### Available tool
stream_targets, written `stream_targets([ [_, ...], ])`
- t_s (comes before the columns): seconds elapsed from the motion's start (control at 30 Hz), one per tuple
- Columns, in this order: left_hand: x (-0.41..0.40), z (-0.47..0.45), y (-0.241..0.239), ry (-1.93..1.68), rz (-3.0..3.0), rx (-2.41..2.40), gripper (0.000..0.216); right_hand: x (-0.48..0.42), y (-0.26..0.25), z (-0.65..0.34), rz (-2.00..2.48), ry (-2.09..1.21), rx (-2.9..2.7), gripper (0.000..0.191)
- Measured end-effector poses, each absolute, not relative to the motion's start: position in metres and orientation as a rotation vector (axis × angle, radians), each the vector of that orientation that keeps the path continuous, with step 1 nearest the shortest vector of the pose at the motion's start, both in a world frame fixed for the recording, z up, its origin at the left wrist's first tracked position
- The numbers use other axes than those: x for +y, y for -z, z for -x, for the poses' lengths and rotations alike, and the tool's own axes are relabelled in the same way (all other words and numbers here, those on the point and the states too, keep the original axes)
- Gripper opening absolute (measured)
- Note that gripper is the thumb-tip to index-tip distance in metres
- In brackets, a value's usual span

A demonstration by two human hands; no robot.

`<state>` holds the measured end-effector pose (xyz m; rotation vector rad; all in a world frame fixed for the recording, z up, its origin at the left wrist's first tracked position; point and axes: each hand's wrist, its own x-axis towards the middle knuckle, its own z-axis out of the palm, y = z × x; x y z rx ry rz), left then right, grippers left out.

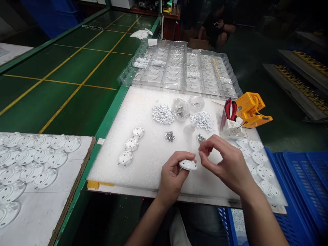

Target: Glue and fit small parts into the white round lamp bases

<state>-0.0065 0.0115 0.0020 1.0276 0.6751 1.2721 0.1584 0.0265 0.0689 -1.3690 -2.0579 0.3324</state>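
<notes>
My left hand [171,176] grips a round white plastic part [188,165] with small dark holes, tilted above the foam-covered table. Just to its right, the thumb and forefinger of my right hand [227,160] are pinched together; whatever is between them is too small to make out. Beyond the hands lie two little heaps of shiny metal pieces, a left heap [170,136] and a right heap [200,138]. Behind those are a left pile of small white pieces [163,114] and a right pile of small white pieces [204,121]. A translucent bottle [189,130] stands between the heaps.
Several finished-looking white discs [132,144] sit at left, others [259,158] at right. Clear plastic trays [176,85] line the back. Red-handled pliers [230,110] stand by a yellow tool [252,109]. Blue crates [307,184] are at right. A person [217,25] crouches far back.
</notes>
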Motion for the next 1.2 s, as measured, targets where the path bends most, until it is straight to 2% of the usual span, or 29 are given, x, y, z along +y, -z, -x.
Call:
stream_targets([
  [0.2,0.017,0.008,-0.009,-1.070,-1.084,0.667,0.019,0.012,-0.067,-0.171,1.336,-0.209,-2.218,0.013],
  [0.4,0.016,0.008,-0.010,-1.023,-1.074,0.677,0.021,0.011,-0.065,-0.176,1.352,-0.130,-2.277,0.010],
  [0.93,0.018,0.010,-0.010,-1.002,-1.092,0.660,0.022,0.009,-0.056,-0.176,1.295,-0.338,-2.075,0.014],
  [1.2,0.019,0.010,-0.007,-1.012,-1.105,0.648,0.023,0.011,-0.051,-0.171,1.320,-0.332,-2.011,0.012],
])
